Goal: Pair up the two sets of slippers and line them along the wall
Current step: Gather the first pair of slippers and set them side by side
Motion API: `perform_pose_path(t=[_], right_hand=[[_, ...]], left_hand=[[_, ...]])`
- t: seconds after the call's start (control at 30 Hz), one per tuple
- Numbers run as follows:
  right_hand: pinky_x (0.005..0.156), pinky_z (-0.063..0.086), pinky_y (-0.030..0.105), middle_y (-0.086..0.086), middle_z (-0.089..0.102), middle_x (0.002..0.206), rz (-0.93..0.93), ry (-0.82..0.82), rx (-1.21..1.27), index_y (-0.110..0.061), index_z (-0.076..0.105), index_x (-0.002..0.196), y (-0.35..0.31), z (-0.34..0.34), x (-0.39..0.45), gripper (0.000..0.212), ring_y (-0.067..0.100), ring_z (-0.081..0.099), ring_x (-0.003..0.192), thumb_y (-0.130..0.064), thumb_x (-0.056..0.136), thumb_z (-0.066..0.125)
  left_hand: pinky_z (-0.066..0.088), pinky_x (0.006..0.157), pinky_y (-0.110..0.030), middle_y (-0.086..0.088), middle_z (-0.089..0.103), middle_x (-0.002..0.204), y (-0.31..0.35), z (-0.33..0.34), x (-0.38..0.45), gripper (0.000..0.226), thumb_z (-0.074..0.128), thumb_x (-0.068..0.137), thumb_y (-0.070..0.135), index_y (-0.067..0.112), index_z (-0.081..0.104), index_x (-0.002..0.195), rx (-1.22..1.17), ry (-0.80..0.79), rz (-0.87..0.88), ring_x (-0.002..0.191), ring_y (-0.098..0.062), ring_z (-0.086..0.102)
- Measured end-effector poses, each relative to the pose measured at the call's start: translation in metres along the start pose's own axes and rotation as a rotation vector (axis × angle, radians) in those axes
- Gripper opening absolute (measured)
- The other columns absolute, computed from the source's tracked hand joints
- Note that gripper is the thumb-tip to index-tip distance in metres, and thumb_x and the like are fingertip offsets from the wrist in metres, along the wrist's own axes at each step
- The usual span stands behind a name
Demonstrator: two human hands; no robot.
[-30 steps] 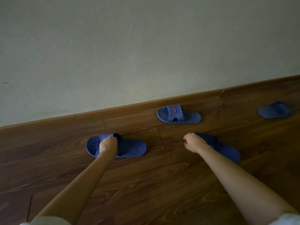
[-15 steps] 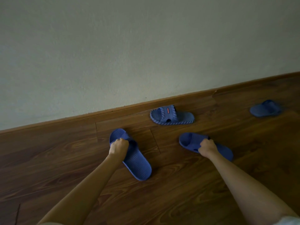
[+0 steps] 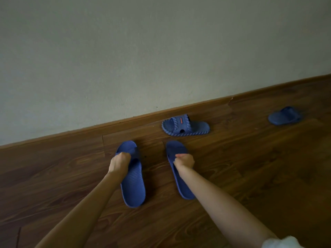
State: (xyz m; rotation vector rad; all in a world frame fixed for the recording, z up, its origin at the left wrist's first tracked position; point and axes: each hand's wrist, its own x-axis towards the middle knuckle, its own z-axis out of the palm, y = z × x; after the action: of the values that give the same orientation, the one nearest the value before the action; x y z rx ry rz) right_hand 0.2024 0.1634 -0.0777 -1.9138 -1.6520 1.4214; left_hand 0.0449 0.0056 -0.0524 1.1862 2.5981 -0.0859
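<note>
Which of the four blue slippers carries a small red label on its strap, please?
The braided-edge slipper lying by the skirting board. The two plain slippers in the hands and the far slipper show no label.

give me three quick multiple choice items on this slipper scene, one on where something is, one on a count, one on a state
1. Where is the slipper with the rope-pattern edge and red label?
A. beside the baseboard, beyond the hands
B. under the left arm
C. stacked on another slipper

2. How many slippers are in view?
A. two
B. three
C. four

3. What are the hands doing?
A. both resting flat on the floor
B. each closed on the strap of a plain slipper
C. both holding a single slipper

Answers:
1. A: the rope-edged slipper lies alone on the floor next to the baseboard.
2. C: that one, the far slipper at right, the left plain slipper and the right plain slipper.
3. B: the left hand and the right hand each grip a separate plain slipper, toes toward the wall.
</note>
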Motion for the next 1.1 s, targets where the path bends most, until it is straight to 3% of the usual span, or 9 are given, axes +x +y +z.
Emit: perform_pose_path(t=[0.17,0.23,0.3,0.37,0.6,0.83,0.97,1.03,1.1], right_hand=[[0.096,0.052,0.041,0.023,0.055,0.132,0.174,-0.113,0.026,0.003,0.047,0.132,-0.008,-0.003,-0.002,0.043,0.035,0.060,0.113,-0.014,0.093,0.052],[0.091,0.053,0.036,0.021,0.056,0.131,0.215,-0.239,0.021,0.001,0.048,0.131,-0.012,-0.010,-0.008,0.040,0.030,0.061,0.102,-0.017,0.096,0.048],[0.093,0.050,0.036,0.017,0.050,0.136,0.266,-0.376,-0.006,-0.001,0.041,0.138,-0.010,-0.011,-0.011,0.044,0.027,0.057,0.111,-0.014,0.097,0.049],[0.098,0.048,0.035,0.015,0.046,0.138,0.234,-0.418,-0.043,-0.002,0.036,0.142,-0.010,-0.005,-0.015,0.048,0.026,0.051,0.121,-0.007,0.096,0.049],[0.099,0.050,0.033,0.014,0.051,0.134,0.092,-0.516,-0.210,-0.004,0.039,0.140,-0.020,0.028,-0.034,0.045,0.023,0.055,0.119,-0.001,0.096,0.048],[0.093,0.050,0.036,0.013,0.053,0.137,-0.272,-0.594,-0.655,-0.011,0.042,0.141,-0.024,0.049,-0.052,0.045,0.029,0.056,0.118,-0.012,0.096,0.047],[0.098,0.044,0.038,0.012,0.057,0.132,-0.639,-0.513,-0.935,-0.011,0.050,0.134,-0.015,0.051,-0.062,0.041,0.029,0.054,0.119,-0.016,0.093,0.048],[0.098,0.042,0.040,0.013,0.059,0.127,-0.790,-0.430,-1.060,-0.009,0.055,0.125,-0.013,0.050,-0.067,0.033,0.031,0.054,0.116,-0.015,0.093,0.048],[0.092,0.045,0.039,0.013,0.061,0.121,-0.803,-0.359,-1.068,-0.008,0.059,0.116,-0.012,0.049,-0.067,0.028,0.030,0.057,0.111,-0.013,0.092,0.047]], left_hand=[[0.054,0.080,-0.036,-0.015,0.068,0.105,-0.005,0.000,-0.001,0.021,0.044,0.092,0.001,0.003,0.063,0.103,-0.069,0.039,-0.011,0.096,-0.031,0.066],[0.054,0.080,-0.035,-0.014,0.069,0.105,-0.005,-0.001,0.000,0.021,0.045,0.093,0.003,0.004,0.063,0.102,-0.086,0.040,-0.003,0.096,-0.030,0.066],[0.054,0.080,-0.034,-0.013,0.070,0.105,-0.005,-0.001,0.001,0.020,0.046,0.093,0.006,0.005,0.064,0.102,-0.096,0.050,0.003,0.096,-0.028,0.067],[0.054,0.081,-0.032,-0.012,0.070,0.106,-0.004,-0.002,0.002,0.021,0.045,0.094,0.007,0.005,0.065,0.102,-0.092,0.059,-0.004,0.097,-0.027,0.067],[0.053,0.082,-0.034,-0.014,0.068,0.111,0.003,-0.002,0.002,0.024,0.042,0.093,0.000,0.003,0.063,0.106,-0.050,0.043,0.006,0.102,-0.029,0.065],[0.052,0.088,-0.037,-0.016,0.059,0.123,0.009,0.001,0.002,0.031,0.037,0.093,-0.006,0.001,0.057,0.116,0.043,0.034,0.054,0.113,-0.030,0.058],[0.052,0.087,-0.040,-0.019,0.051,0.129,0.015,0.002,-0.005,0.033,0.034,0.094,-0.003,0.000,0.047,0.124,-0.001,0.061,0.114,0.120,-0.032,0.051],[0.052,0.084,-0.042,-0.018,0.059,0.118,0.019,0.012,-0.013,0.025,0.038,0.095,0.005,0.000,0.055,0.113,-0.109,0.018,0.082,0.110,-0.032,0.057],[0.052,0.077,-0.043,-0.014,0.065,0.086,0.019,0.023,-0.017,0.026,0.044,0.095,0.016,0.003,0.061,0.080,-0.447,-0.037,-0.071,0.080,-0.027,0.062]])
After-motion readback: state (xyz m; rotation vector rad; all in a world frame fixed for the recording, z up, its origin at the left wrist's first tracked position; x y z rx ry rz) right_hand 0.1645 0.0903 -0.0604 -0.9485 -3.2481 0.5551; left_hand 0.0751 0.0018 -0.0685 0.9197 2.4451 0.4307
